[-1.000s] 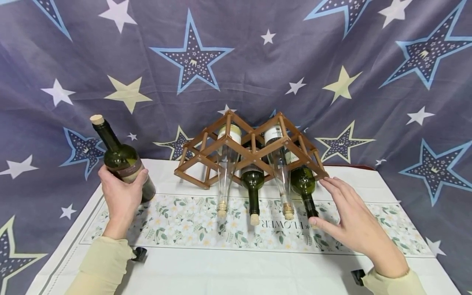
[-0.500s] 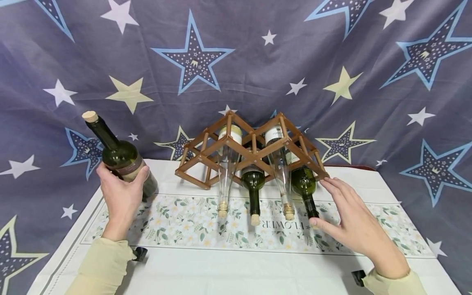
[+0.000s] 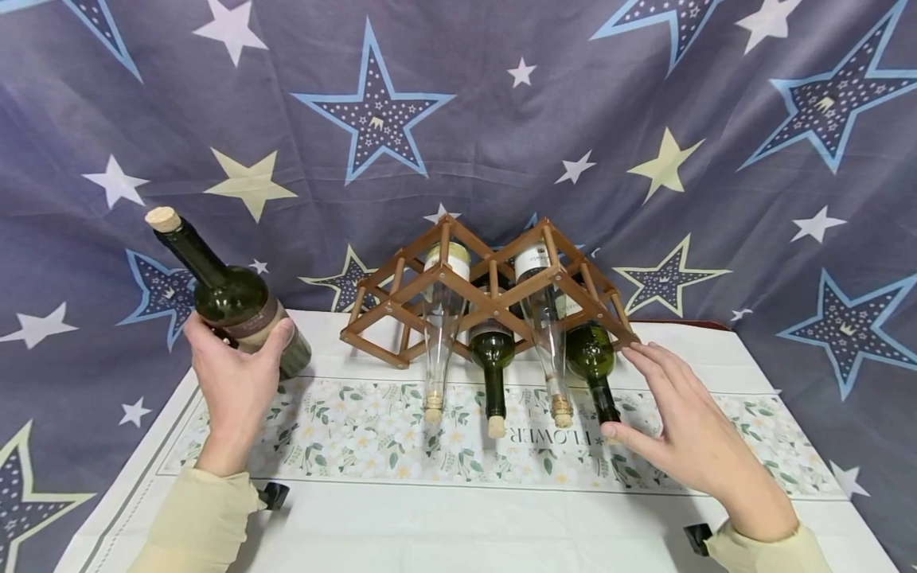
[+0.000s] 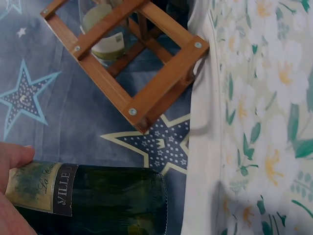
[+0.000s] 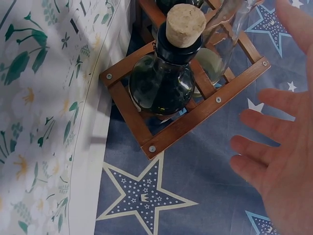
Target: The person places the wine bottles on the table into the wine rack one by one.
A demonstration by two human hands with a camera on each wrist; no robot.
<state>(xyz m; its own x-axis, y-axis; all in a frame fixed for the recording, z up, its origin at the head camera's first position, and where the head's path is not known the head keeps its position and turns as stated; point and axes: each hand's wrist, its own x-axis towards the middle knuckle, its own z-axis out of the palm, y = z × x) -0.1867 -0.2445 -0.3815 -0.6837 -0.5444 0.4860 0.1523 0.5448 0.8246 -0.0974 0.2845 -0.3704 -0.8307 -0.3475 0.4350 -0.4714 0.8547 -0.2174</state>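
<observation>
My left hand (image 3: 232,390) grips a dark green wine bottle (image 3: 231,296) round its labelled body, left of the wooden wine rack (image 3: 390,305). The corked neck tilts up and to the left, and the base points toward the rack's side. In the left wrist view, the bottle's base (image 4: 122,196) lies below the rack's left end. My right hand (image 3: 688,434) is spread with straight fingers beside the rack's right end, thumb close to the neck of a green bottle (image 3: 591,354). In the right wrist view, nothing is between these fingers.
Two clear bottles (image 3: 440,334) and two green ones lie in the rack, corked necks toward me. A floral runner (image 3: 358,454) crosses the white tablecloth (image 3: 458,529). Behind the table hangs a star-patterned curtain (image 3: 473,151).
The left hand has tipped its bottle further: the cork has swung left and nearer, while the base has risen to the right. The right hand stays about where it was.
</observation>
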